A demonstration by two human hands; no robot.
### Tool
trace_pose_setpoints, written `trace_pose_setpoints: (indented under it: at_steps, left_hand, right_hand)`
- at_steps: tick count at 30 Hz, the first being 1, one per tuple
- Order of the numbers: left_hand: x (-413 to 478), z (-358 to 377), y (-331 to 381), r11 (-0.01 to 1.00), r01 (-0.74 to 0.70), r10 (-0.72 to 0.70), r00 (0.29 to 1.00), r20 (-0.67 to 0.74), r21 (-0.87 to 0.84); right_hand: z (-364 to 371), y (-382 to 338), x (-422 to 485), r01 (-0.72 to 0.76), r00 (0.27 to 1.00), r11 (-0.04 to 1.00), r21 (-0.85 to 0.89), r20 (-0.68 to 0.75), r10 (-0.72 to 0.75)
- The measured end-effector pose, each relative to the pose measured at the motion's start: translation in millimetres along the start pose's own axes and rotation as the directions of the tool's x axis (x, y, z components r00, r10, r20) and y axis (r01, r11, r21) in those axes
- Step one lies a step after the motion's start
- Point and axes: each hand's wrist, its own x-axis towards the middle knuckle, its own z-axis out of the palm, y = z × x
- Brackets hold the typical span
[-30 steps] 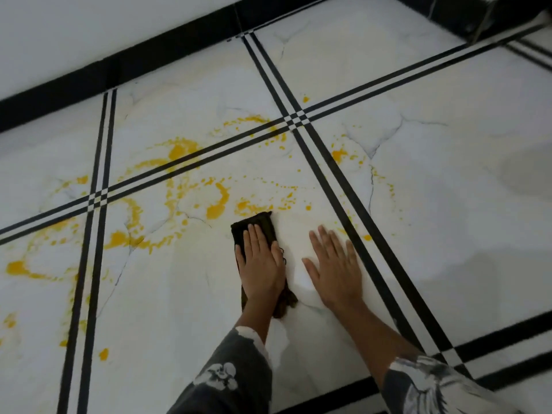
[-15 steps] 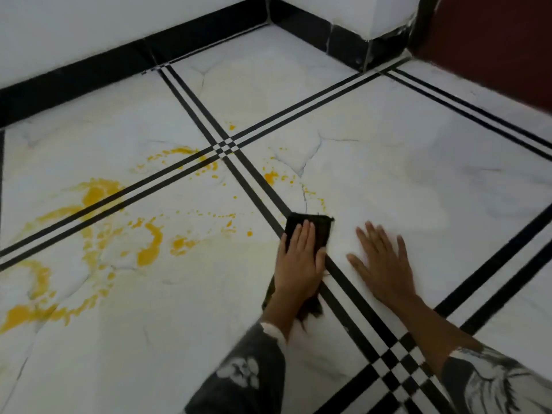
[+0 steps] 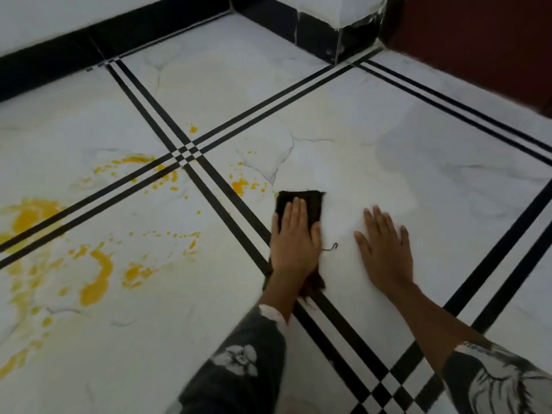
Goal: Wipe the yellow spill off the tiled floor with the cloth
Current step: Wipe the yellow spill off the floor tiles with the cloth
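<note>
A dark brown cloth (image 3: 310,201) lies flat on the white marble tiled floor (image 3: 388,162), just right of a double black stripe. My left hand (image 3: 294,240) presses down on it, palm flat, covering its near half. My right hand (image 3: 383,249) rests flat on the bare tile to the right, fingers spread, holding nothing. The yellow spill (image 3: 95,282) spreads in blotches and drops over the tiles to the left. A smaller yellow patch (image 3: 240,185) sits just left of the cloth's far corner.
Black double stripes (image 3: 185,152) cross the floor in a grid. A black skirting (image 3: 149,28) runs along the white wall at the back. A wall corner (image 3: 337,34) juts out at the top, with a dark red surface (image 3: 478,43) to its right. A thin loose thread (image 3: 331,248) lies between my hands.
My left hand has slid the cloth to the right, across the black stripe onto the right-hand tile. My right hand has shifted right with it. The view has turned toward the wall corner.
</note>
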Motion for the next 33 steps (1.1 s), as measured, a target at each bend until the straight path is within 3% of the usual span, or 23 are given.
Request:
trace_pose_setpoints:
  at_steps: [3, 5, 7, 9, 11, 14, 17, 19, 20, 22, 24, 27, 30, 32, 33]
  left_hand:
    - [-13, -1, -31, 0.953, 0.303, -0.299, 0.941, -0.157, -0.003]
    - [-37, 5, -6, 0.926, 0.375, -0.377, 0.906, -0.191, -0.049]
    - [-36, 12, 32, 0.966, 0.243, -0.253, 0.958, -0.137, -0.084]
    - [-12, 7, 50, 0.999, 0.006, -0.006, 1.000, 0.014, -0.053]
    - [24, 0, 34, 0.998, -0.048, 0.050, 0.996, 0.078, -0.030]
    - [49, -12, -31, 0.987, 0.161, -0.161, 0.987, -0.003, 0.001]
    - [14, -18, -65, 0.904, 0.425, -0.428, 0.895, -0.123, -0.050]
    - [-9, -10, -41, 0.901, 0.431, -0.433, 0.887, -0.160, -0.052]
    - [-10, -5, -27, 0.929, 0.367, -0.371, 0.917, -0.146, -0.056]
    - [7, -4, -8, 0.996, 0.090, -0.088, 0.994, -0.061, 0.022]
    - [46, -12, -22, 0.996, -0.088, 0.087, 0.995, 0.048, 0.015]
    - [81, -23, -78, 0.992, 0.124, -0.124, 0.992, -0.002, 0.029]
    - [52, -21, -93, 0.938, 0.347, -0.341, 0.931, -0.130, 0.020]
    - [23, -14, -63, 0.929, 0.370, -0.366, 0.914, -0.176, -0.008]
    - [16, -11, -45, 0.950, 0.312, -0.310, 0.938, -0.153, -0.013]
  right_hand:
    - [2, -2, -2, -0.014, 1.000, 1.000, -0.015, -0.025, 0.014]
    - [3, -3, -3, -0.027, 0.999, 0.999, -0.024, -0.022, 0.027]
    - [4, -3, -2, -0.024, 1.000, 0.999, -0.034, -0.020, 0.023]
    - [5, -2, -1, -0.015, 1.000, 0.999, -0.034, -0.022, 0.014]
    - [5, -2, -1, -0.016, 0.999, 1.000, -0.023, -0.032, 0.015]
    - [0, -12, 5, -0.037, 0.995, 0.997, 0.074, -0.087, 0.044]
    - [-2, -38, 21, 0.054, 0.995, 0.986, 0.158, -0.091, -0.040]
    - [1, -55, 36, 0.107, 0.992, 0.978, 0.180, -0.088, -0.093]
    - [4, -62, 46, 0.121, 0.990, 0.975, 0.187, -0.100, -0.104]
    - [7, -69, 64, 0.131, 0.986, 0.973, 0.190, -0.123, -0.109]
    - [11, -68, 77, 0.129, 0.988, 0.979, 0.156, -0.110, -0.112]
    - [20, -69, 79, 0.139, 0.987, 0.988, 0.066, -0.092, -0.133]
    - [22, -71, 77, 0.122, 0.989, 0.992, 0.034, -0.087, -0.119]
    - [21, -72, 76, 0.120, 0.989, 0.992, 0.036, -0.090, -0.116]
    - [21, -71, 75, 0.115, 0.990, 0.993, 0.041, -0.083, -0.112]
